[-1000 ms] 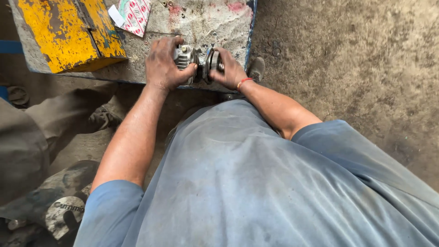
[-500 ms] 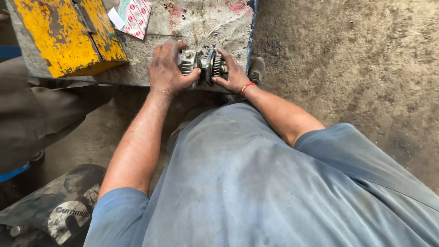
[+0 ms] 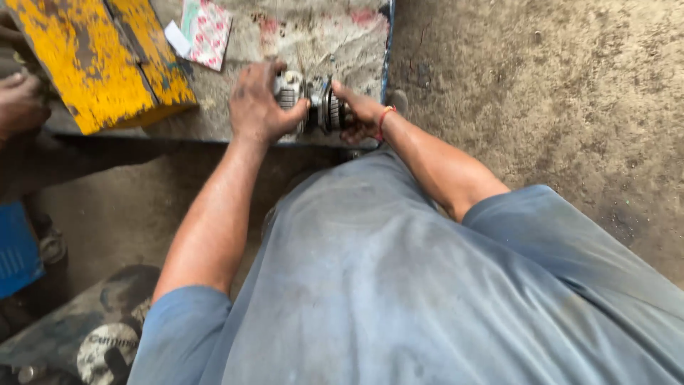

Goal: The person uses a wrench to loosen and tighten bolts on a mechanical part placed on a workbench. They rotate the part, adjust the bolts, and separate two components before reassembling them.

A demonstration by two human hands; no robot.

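A greasy metal gear assembly (image 3: 313,105), built of toothed rings on a common axis lying roughly parallel to the near edge, sits on the tabletop (image 3: 313,36) close to that near edge and not far from its right corner. The left hand (image 3: 258,107) is wrapped over the assembly's left end, fingers curled down across a pale toothed part, thumb pressed toward the middle. The right hand (image 3: 360,114) is closed on the right end, fingers around the darker ribbed ring, with a red band (image 3: 383,121) at the wrist. Both hands grip the same piece, one at each end, and a short stretch of metal shows between them.

The tabletop is a worn, pale slab with reddish stains near its far edge and a blue rim along its right edge. Toward the far left of the hands lies a small white packet with a red pattern (image 3: 206,32). Further left, a chipped yellow metal block (image 3: 100,60) rests at an angle over the tabletop's left part. At the left margin another person's hand (image 3: 21,107) is in view, well apart from the gear assembly. Below, the person's grey-blue shirt (image 3: 399,285) fills the foreground, and bare dusty ground (image 3: 556,93) lies to the right of the tabletop.
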